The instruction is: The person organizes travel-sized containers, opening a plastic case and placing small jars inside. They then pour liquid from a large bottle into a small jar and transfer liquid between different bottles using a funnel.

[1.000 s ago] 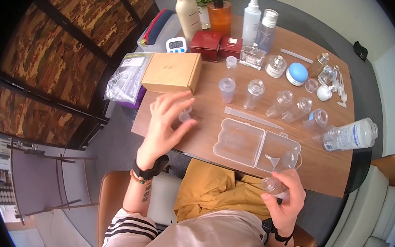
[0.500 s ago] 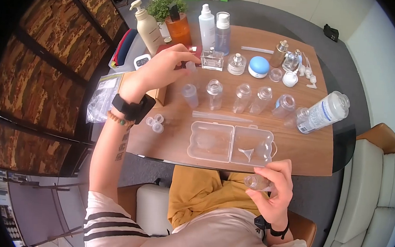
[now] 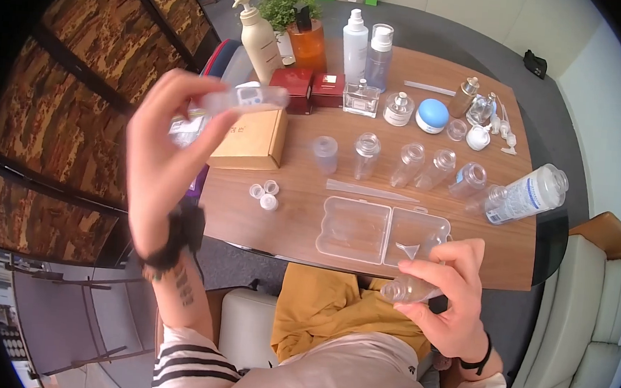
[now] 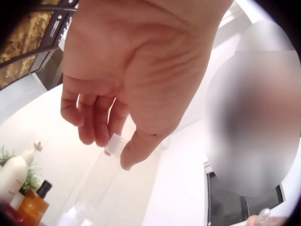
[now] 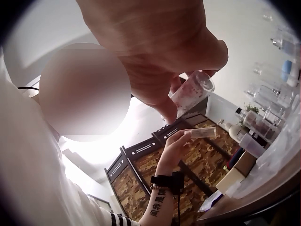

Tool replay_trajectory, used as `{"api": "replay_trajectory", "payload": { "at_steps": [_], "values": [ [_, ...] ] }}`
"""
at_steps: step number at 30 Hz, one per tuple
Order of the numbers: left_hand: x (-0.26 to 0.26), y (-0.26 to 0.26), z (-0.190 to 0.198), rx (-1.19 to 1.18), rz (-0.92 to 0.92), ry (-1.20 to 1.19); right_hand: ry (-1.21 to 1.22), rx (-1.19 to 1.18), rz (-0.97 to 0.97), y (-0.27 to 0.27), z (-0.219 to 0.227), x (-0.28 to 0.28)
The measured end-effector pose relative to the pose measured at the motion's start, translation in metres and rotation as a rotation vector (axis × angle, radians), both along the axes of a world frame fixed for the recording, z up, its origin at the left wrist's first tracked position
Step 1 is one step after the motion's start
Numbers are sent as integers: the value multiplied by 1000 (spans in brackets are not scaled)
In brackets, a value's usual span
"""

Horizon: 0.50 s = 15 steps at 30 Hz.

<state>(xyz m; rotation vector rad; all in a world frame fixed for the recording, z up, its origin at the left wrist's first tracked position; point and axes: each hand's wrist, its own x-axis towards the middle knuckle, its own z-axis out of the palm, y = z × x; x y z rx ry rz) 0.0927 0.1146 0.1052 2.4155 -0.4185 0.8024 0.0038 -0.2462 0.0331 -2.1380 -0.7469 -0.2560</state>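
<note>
My left hand (image 3: 162, 149) is raised over the table's left side. It pinches one end of a clear small bottle (image 3: 260, 98), which lies nearly level and also shows, pale, in the left wrist view (image 4: 96, 176). Low at the table's front edge, my right hand (image 3: 455, 297) grips a second clear bottle (image 3: 411, 289), its neck toward the left. In the right wrist view this bottle (image 5: 192, 95) sits between thumb and fingers. Several small white caps (image 3: 269, 202) lie on the wood below my left hand.
An open clear plastic case (image 3: 353, 257) with a small funnel (image 3: 408, 250) lies near the front edge. Behind it stand several empty clear bottles (image 3: 366, 157). A cardboard box (image 3: 256, 142) is at left, a large labelled bottle (image 3: 528, 194) at right.
My left hand went from the small caps to the back row, took a small bottle there, and has brought it back leftward, up off the table. My right hand keeps its bottle, now turned more level.
</note>
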Motion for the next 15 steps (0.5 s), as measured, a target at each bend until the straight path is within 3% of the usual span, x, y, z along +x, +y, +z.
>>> {"api": "replay_trajectory", "payload": {
  "at_steps": [2,5,9,11,15],
  "values": [
    [-37,9,-4,-240,38,-19,-10,-38,106,13,15,14],
    [-82,15,-21,-309,42,-49,106,48,233,39,35,35],
    [-117,6,-59,-452,33,37,204,57,232,79,59,67],
    [-122,-2,-73,-457,-32,102,35,2,272,98,66,90],
    [-132,-22,-85,-520,-197,292,108,69,251,135,66,121]
  ]
}}
